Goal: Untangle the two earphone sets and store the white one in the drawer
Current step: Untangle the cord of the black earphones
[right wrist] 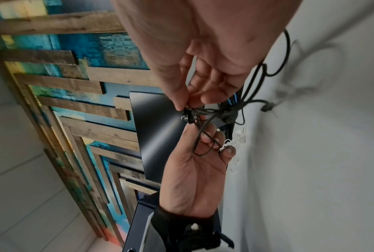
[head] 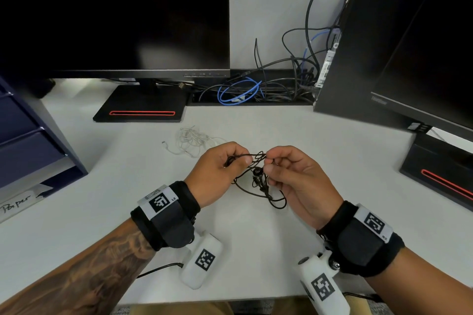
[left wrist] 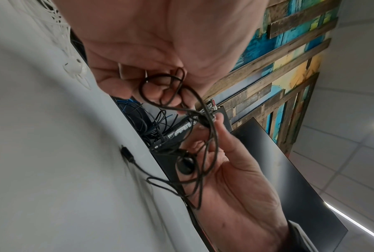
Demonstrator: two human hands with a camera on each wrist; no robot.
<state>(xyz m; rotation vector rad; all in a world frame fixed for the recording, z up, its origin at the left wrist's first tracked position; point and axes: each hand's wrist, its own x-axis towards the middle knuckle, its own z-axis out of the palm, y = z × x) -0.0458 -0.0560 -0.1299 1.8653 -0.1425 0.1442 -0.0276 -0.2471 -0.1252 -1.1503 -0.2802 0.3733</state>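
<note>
The left hand [head: 217, 174] is curled, thumb and forefinger pinching a strand of the black earphones [head: 258, 181]. Facing it and almost touching, the right hand [head: 294, 181] pinches the same cord at the small knot of loops between the two sets of fingertips. Below the hands an earbud and slack loops of black cord hang down, the lowest of them trailing toward the wrists and seeming to touch the surface [head: 256, 243].

The step in hand looks to be loosening the black set's own knot. To do it well, I would hold the knot slack rather than pulling the hands apart, since tension would likely tighten it. One hand should anchor the loop while the other feeds the free end or earbud back through it, one crossing at a time.

Just beyond the left hand's knuckles, apart from the black cord, the white earphones [head: 193, 142] lie in a loose heap on the surface, apparently already separated. Farther out to the left of that hand stands the blue drawer unit [head: 30, 140], where the white set still has to go.
</note>
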